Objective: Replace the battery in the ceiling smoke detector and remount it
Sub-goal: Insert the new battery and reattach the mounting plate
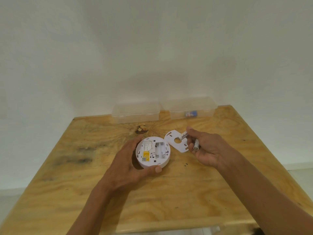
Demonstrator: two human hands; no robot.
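Observation:
A round white smoke detector point(152, 152) lies back-side up on the wooden table point(101, 192), its battery bay bare and a yellow label on it. My left hand point(130, 161) cups the detector's left and front edge. Just to its right lies the white mounting plate point(176, 141), flat, with a round hole in it. My right hand point(205, 148) hovers over the plate's right side and holds two white batteries: one point(184, 135) pinched between thumb and fingertip, the other point(196, 145) tucked under the fingers.
Two clear plastic boxes stand at the table's far edge against the white wall: one on the left point(137, 112), one on the right point(191, 107) with a small blue and white item point(191, 114) inside. A dark knot point(141, 129) marks the wood.

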